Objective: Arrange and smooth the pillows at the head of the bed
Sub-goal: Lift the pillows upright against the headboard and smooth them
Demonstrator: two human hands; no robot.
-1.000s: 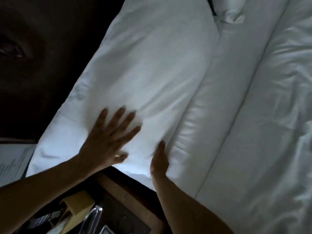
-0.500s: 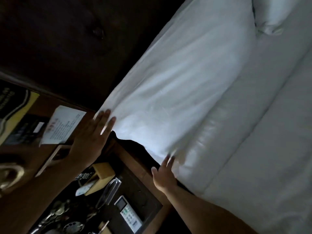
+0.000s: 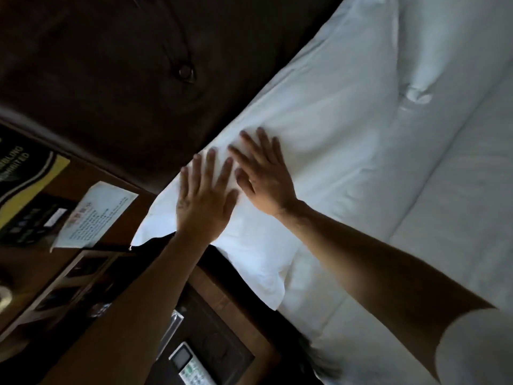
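- Head view looks down on my two hands laid flat on the near pillow (image 3: 319,140), which lies at the head of the bed against the dark padded headboard (image 3: 111,65).
- My left hand (image 3: 204,202) rests near the pillow's outer end, its fingers (image 3: 197,170) straight and spread wide, holding nothing.
- My right hand (image 3: 262,179) lies just beside it, a little further in toward the pillow's middle; its fingers (image 3: 262,143) are also straight and fanned, pressing the cover and gripping nothing.
- A second pillow (image 3: 449,37) shows beyond the first, its near corner puckered against the bed sheet (image 3: 458,204).
- I judge this to be the smoothing step: the near pillow looks placed already, and both palms are on the cover to flatten it.
- Faint creases run across the cover beyond my fingertips, and the near corner hangs off the mattress edge toward the bedside tabletop (image 3: 222,301).
- The next move, as I read it, calls for drawing the palms apart or along the pillow's length with even, light pressure, so the fabric is stroked flat and not bunched.
- After that the far pillow probably wants the same treatment, starting at its puckered corner.
- A remote control (image 3: 188,365) and a printed card (image 3: 94,215) lie by the bed, well apart from my hands.
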